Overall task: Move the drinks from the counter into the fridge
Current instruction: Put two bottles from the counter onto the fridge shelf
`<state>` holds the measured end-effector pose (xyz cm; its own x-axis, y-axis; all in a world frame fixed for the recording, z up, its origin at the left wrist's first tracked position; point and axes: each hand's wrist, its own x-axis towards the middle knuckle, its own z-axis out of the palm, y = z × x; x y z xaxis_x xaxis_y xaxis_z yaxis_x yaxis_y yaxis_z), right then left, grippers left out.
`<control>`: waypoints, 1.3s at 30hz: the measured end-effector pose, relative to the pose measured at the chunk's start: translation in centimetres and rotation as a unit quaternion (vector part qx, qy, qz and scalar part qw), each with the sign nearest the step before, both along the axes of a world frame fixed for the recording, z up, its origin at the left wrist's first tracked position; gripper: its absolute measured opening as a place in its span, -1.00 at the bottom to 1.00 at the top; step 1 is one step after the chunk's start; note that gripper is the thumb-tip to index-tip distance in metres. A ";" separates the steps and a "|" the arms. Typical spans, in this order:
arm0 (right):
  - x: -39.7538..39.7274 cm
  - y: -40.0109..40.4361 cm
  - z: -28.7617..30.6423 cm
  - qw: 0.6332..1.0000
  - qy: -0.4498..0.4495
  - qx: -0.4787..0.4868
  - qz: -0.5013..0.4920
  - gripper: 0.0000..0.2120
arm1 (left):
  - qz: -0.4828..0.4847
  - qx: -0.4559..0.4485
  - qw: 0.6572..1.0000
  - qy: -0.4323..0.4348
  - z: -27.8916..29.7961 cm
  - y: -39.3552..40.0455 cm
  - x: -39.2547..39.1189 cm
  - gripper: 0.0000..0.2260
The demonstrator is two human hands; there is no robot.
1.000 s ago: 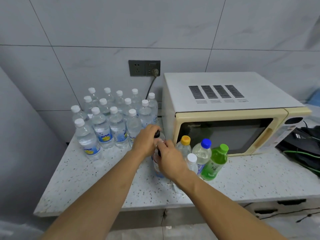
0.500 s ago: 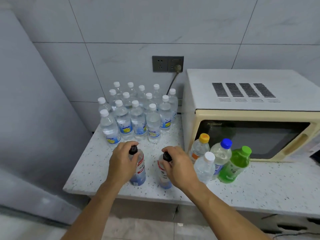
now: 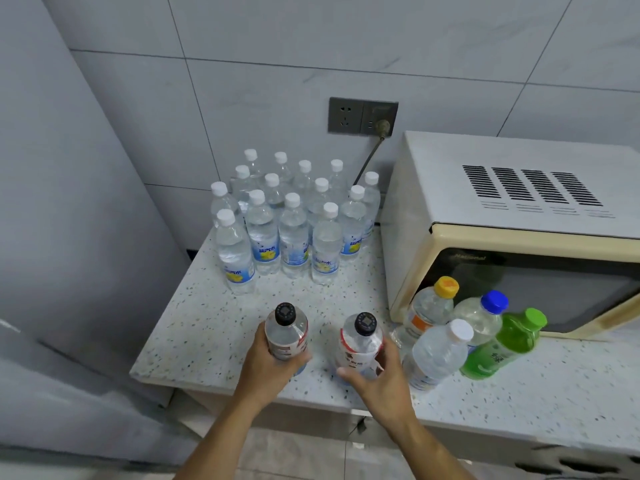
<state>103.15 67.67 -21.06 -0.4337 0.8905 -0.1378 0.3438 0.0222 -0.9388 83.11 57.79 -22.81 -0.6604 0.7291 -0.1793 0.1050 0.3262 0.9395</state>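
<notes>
Gripped low around its labelled body by the left hand (image 3: 268, 363), one black-capped bottle (image 3: 286, 336) is kept upright — likely for carrying. Its twin (image 3: 361, 344) is clasped the same way by the right hand (image 3: 375, 379), both near the counter (image 3: 194, 334) edge. White-capped water bottles (image 3: 294, 220) are left grouped behind; coloured-cap drinks (image 3: 467, 330) are left by the microwave (image 3: 512, 216).

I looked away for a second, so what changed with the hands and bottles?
The left hand and right hand slid from the caps to grip the two black-capped bottles by their bodies. The water bottles and microwave stayed put.
</notes>
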 end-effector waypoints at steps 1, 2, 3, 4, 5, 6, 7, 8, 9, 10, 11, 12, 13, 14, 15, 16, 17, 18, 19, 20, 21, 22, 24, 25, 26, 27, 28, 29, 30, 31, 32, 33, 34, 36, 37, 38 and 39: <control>-0.1 0.0 -0.3 1.000 0.008 0.005 -0.001 -0.22 | 0.004 0.000 1.000 -0.007 -0.5 0.0 0.1 -0.38; -0.2 0.1 -0.5 1.000 0.017 0.011 -0.002 -0.23 | 0.008 0.003 1.000 -0.011 -0.9 -0.1 0.2 -0.38; -0.4 0.1 -0.6 1.000 0.023 0.017 -0.001 -0.23 | 0.013 0.007 1.000 -0.014 -1.1 -0.2 0.3 -0.37; -0.6 0.0 -0.5 0.999 0.030 0.022 0.002 -0.24 | 0.019 0.011 1.000 -0.017 -1.2 -0.4 0.5 -0.36; -0.9 0.0 -0.3 0.999 0.038 0.023 0.004 -0.27 | 0.027 0.014 0.999 -0.022 -1.1 -0.5 0.6 -0.35; -1.0 0.0 -0.1 0.999 0.044 0.021 0.007 -0.29 | 0.034 0.016 0.999 -0.027 -0.9 -0.7 0.8 -0.35; -1.1 -0.1 0.1 0.999 0.048 0.018 0.011 -0.32 | 0.041 0.019 0.998 -0.033 -0.6 -1.0 1.0 -0.37; -0.9 -0.3 0.4 0.998 0.053 0.015 0.015 -0.32 | 0.046 0.023 0.998 -0.036 -0.4 -1.4 1.4 -0.39; -0.6 -0.6 0.6 0.998 0.062 0.011 0.018 -0.33 | 0.050 0.027 0.998 -0.037 -0.2 -2.1 1.8 -0.43; -0.1 -1.0 0.7 0.997 0.072 0.004 0.022 -0.33 | 0.053 0.030 0.997 -0.041 0.0 -3.0 2.2 -0.47; 0.6 -1.4 0.7 0.996 0.081 -0.006 0.028 -0.34 | 0.058 0.030 0.996 -0.052 0.2 -4.0 2.8 -0.49; 1.4 -2.1 0.6 0.995 0.088 -0.018 0.036 -0.36 | 0.068 0.032 0.995 -0.070 0.3 -5.2 3.3 -0.50; 2.3 -2.8 0.5 0.994 0.096 -0.035 0.045 -0.39 | 0.084 0.037 0.992 -0.092 0.4 -6.5 3.9 -0.47; 3.4 -3.7 0.3 0.992 0.102 -0.051 0.054 -0.43 | 0.105 0.048 0.987 -0.114 0.6 -7.9 4.6 -0.42; 4.4 -4.5 0.2 0.990 0.105 -0.067 0.059 -0.47 | 0.128 0.062 0.980 -0.138 0.8 -9.3 5.4 -0.36; 5.4 -5.4 0.0 0.989 0.105 -0.083 0.062 -0.51 | 0.152 0.079 0.971 -0.164 1.1 -10.6 6.3 -0.30; 6.4 -6.2 -0.2 0.987 0.107 -0.106 0.063 -0.55 | 0.172 0.096 0.962 -0.190 1.2 -12.0 7.2 -0.27; 7.4 -7.0 -0.5 0.983 0.108 -0.135 0.063 -0.59 | 0.185 0.114 0.953 -0.213 1.2 -13.4 8.4 -0.27; 8.3 -7.7 -0.8 0.978 0.110 -0.165 0.064 -0.62 | 0.195 0.127 0.944 -0.235 1.3 -14.8 9.6 -0.32; 9.1 -8.4 -1.1 0.973 0.111 -0.192 0.069 -0.65 | 0.202 0.134 0.935 -0.258 1.2 -16.2 10.8 -0.41; 9.9 -9.1 -1.4 0.967 0.110 -0.217 0.075 -0.68 | 0.207 0.142 0.925 -0.284 1.1 -17.5 12.2 -0.52; 10.6 -9.9 -1.8 0.961 0.108 -0.241 0.081 -0.70 | 0.214 0.151 0.915 -0.308 0.9 -18.9 13.6 -0.64; 11.8 -11.6 -2.6 0.949 0.102 -0.287 0.086 -0.74 | 0.249 0.170 0.891 -0.338 0.6 -21.5 16.3 -0.78; 12.2 -12.5 -3.0 0.943 0.098 -0.307 0.088 -0.76 | 0.279 0.175 0.877 -0.350 0.5 -22.7 17.5 -0.77; 12.5 -13.5 -3.4 0.937 0.092 -0.323 0.092 -0.79 | 0.307 0.176 0.863 -0.361 0.5 -23.9 18.6 -0.74; 12.7 -14.5 -3.9 0.934 0.083 -0.334 0.098 -0.81 | 0.329 0.173 0.850 -0.373 0.5 -25.0 19.5 -0.69; 12.8 -15.6 -4.2 0.931 0.072 -0.342 0.108 -0.82 | 0.344 0.169 0.840 -0.383 0.5 -26.2 20.4 -0.65; 12.8 -16.7 -4.5 0.927 0.063 -0.349 0.123 -0.82 | 0.359 0.167 0.831 -0.390 0.6 -27.5 21.1 -0.63; 12.6 -17.7 -4.6 0.923 0.057 -0.353 0.141 -0.81 | 0.374 0.164 0.824 -0.393 0.7 -28.6 21.7 -0.61; 12.3 -18.7 -4.7 0.920 0.051 -0.355 0.161 -0.81 | 0.389 0.162 0.817 -0.395 0.9 -29.8 22.1 -0.60; 11.9 -19.8 -4.7 0.916 0.043 -0.354 0.183 -0.80 | 0.402 0.161 0.810 -0.395 1.1 -31.0 22.4 -0.59; 11.4 -20.9 -4.7 0.913 0.034 -0.351 0.204 -0.80 | 0.412 0.160 0.807 -0.392 1.2 -32.1 22.6 -0.58; 10.9 -22.0 -4.7 0.909 0.024 -0.350 0.223 -0.79 | 0.420 0.162 0.805 -0.387 1.4 -33.3 22.7 -0.57; 9.5 -24.3 -4.3 0.901 0.009 -0.348 0.259 -0.77 | 0.434 0.169 0.802 -0.374 1.5 -35.9 22.9 -0.56; 8.7 -25.4 -4.0 0.897 0.006 -0.344 0.278 -0.74 | 0.440 0.174 0.801 -0.366 1.5 -37.3 22.9 -0.56; 7.9 -26.7 -3.7 0.893 0.004 -0.338 0.298 -0.70 | 0.447 0.179 0.800 -0.358 1.5 -38.7 22.9 -0.55; 7.0 -28.0 -3.5 0.888 0.001 -0.335 0.317 -0.66 | 0.457 0.182 0.797 -0.351 1.5 -40.2 22.7 -0.54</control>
<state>110.12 39.70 -24.53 -0.8187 0.1869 -0.5430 0.4601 -0.3525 -0.8149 105.85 17.58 -21.30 -0.7753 0.0898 -0.6252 -0.6135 -0.3426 0.7115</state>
